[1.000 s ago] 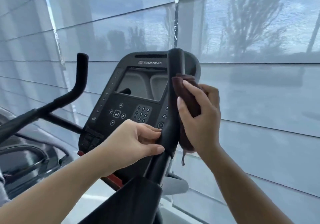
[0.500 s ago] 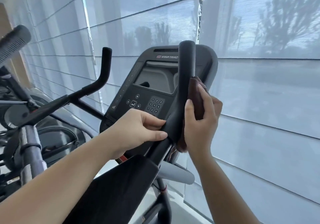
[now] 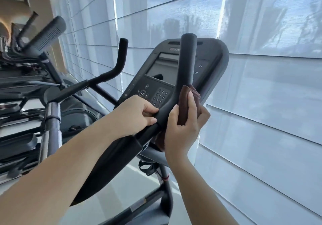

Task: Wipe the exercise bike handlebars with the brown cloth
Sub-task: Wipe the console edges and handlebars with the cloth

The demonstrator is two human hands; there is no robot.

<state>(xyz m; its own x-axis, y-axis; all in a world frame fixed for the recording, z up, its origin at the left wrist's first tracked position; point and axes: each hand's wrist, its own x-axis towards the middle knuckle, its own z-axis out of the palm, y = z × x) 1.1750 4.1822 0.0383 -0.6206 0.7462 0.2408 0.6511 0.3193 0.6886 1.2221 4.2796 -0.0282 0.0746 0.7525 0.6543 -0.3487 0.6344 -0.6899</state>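
Brown cloth (image 3: pixel 187 102) pinched in my right hand (image 3: pixel 183 129) against the right handlebar (image 3: pixel 187 64) bend, bar axis running up from my fingers (image 3: pixel 190 101); left hand (image 3: pixel 134 115) clamps the bar just below.

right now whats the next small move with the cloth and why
Probably slide the right hand and cloth up the bar: the cloth sits at the bend, the upright part above is bare, and the left hand steadies the bar below.
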